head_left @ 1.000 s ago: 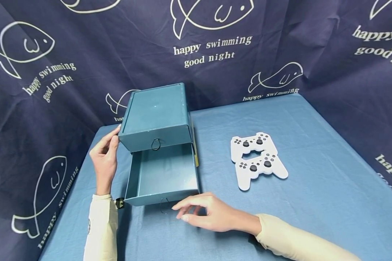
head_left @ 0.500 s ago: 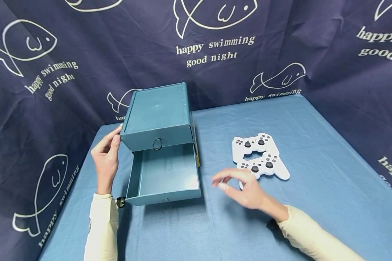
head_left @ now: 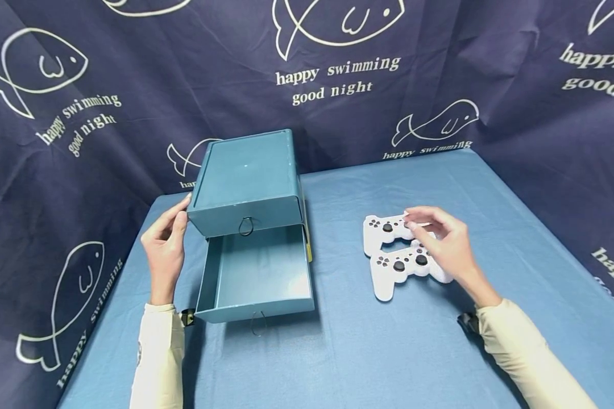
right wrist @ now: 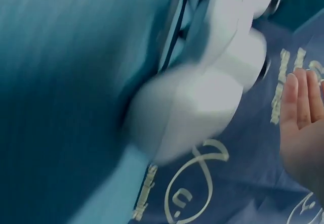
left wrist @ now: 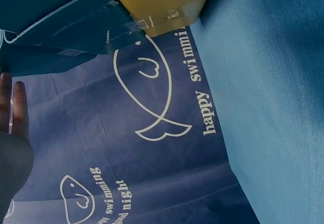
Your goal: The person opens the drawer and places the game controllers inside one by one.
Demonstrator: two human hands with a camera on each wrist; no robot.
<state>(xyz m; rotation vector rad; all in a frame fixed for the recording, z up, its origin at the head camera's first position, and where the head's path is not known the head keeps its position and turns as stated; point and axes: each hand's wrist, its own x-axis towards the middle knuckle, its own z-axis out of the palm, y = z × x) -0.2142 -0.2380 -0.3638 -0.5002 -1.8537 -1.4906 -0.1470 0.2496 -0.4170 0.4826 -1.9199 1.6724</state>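
A blue-green two-drawer box (head_left: 243,170) stands left of centre; its lower drawer (head_left: 261,272) is pulled out and holds nothing, while the upper one is closed. At the box's upper left front corner, my left hand (head_left: 165,247) touches the side with extended fingers; in the left wrist view its fingers (left wrist: 19,105) look straight. On the right lie two white game controllers, a rear one (head_left: 376,241) and a front one (head_left: 384,278), one against the other. Over their right side hovers my right hand (head_left: 447,244), fingers loosely bent, partly hiding both.
A blue cloth (head_left: 348,352) covers the table. Wire loops serve as drawer pulls, the upper one (head_left: 245,226) and the lower one (head_left: 258,325). Under the box shows a yellow container (left wrist: 164,4). Dark fabric (head_left: 337,130) with fish drawings hangs around the table.
My right hand has moved from beside the lower drawer's front, right and away from me, to above the controllers. The left hand stays at the box.
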